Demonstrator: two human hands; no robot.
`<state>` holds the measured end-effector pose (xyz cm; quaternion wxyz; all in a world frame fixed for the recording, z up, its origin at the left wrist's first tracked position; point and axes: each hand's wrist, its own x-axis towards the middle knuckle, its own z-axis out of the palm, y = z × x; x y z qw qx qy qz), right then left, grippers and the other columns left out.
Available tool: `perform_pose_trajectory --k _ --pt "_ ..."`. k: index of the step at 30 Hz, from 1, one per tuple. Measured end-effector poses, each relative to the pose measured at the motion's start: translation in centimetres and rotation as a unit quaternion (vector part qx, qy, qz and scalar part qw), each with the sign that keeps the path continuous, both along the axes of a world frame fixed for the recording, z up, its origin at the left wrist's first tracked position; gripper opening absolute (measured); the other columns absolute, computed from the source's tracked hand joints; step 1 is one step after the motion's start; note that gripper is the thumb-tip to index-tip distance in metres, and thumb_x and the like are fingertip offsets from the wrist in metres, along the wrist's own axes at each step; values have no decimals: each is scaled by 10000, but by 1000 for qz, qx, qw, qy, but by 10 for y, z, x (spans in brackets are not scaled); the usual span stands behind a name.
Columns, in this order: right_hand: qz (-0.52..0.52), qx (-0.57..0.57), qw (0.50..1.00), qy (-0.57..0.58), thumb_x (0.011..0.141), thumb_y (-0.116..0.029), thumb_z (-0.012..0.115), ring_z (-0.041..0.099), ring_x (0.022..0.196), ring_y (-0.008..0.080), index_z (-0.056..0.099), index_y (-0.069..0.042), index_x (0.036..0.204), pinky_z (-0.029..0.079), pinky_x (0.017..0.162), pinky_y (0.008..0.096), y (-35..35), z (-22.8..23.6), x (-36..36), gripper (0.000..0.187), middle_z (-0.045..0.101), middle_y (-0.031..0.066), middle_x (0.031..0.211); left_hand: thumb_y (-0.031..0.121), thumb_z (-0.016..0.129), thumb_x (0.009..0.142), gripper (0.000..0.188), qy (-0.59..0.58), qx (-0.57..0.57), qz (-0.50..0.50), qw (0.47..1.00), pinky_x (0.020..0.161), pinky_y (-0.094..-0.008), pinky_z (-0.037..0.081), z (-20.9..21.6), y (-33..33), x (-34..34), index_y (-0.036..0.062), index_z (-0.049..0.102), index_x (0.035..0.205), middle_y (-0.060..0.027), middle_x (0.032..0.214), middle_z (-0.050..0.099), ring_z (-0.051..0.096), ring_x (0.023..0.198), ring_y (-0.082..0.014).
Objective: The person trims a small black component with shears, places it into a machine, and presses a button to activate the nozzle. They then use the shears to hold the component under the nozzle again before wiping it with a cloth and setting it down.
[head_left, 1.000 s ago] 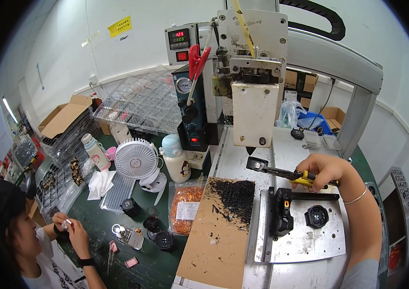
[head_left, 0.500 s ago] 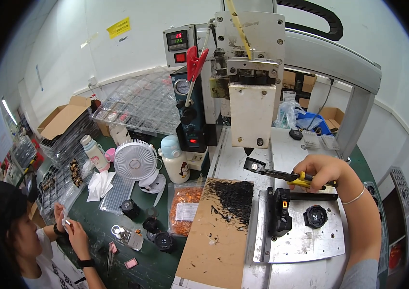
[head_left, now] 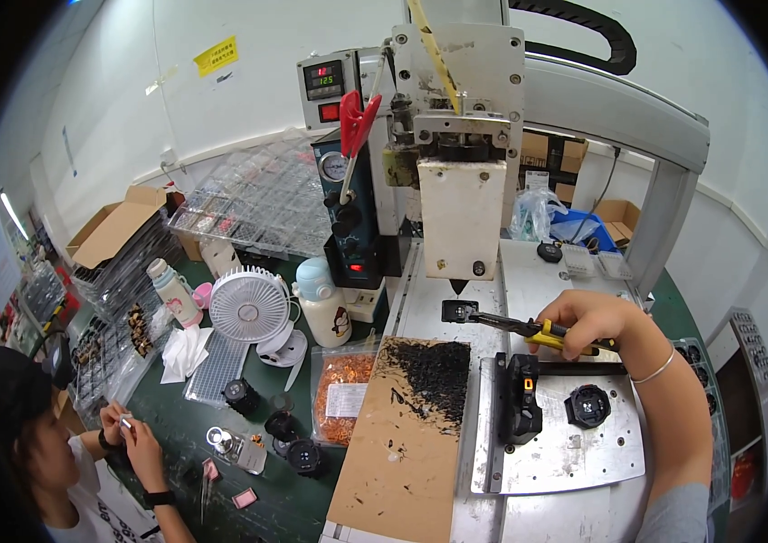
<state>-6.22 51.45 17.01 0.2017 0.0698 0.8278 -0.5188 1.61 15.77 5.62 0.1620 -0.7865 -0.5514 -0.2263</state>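
Small black square part (head_left: 459, 310), lying on the grey machine bed directly beneath the pointed nozzle (head_left: 457, 287) of the white dispensing head (head_left: 463, 217): gripped at its right edge by yellow-handled long-nose pliers (head_left: 529, 328), which the right hand (head_left: 587, 321) holds with fingers clenched round the handles; left hand not in view. Step judged: holding the part in register under the nozzle; next move calls for a steady grip and fine alignment, well clear of the black-speckled cardboard sheet (head_left: 402, 434) in front of the nozzle.

head view | worn camera looked down and forward over the desk (head_left: 221, 452) | machine (head_left: 456, 136) near, centre | fisheye bent the edges
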Motion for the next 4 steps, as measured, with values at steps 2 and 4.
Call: perform_pose_trajectory --k 2,4 --pt "-9 5 1000 -7 567 -86 633 550 582 107 621 1 1041 450 532 215 1 -1 -1 482 581 29 690 254 449 828 402 3 4 -2 1000 953 -421 392 -2 -1 -1 69 457 1185 -167 1156 491 488 1073 -303" --pt "-23 10 1000 -12 577 -86 623 573 609 111 626 -8 1041 468 548 218 2 0 -1 470 584 35 691 266 451 836 420 24 12 8 1000 967 -419 380 -3 -1 0 75 433 1210 -166 1194 468 480 1085 -303"
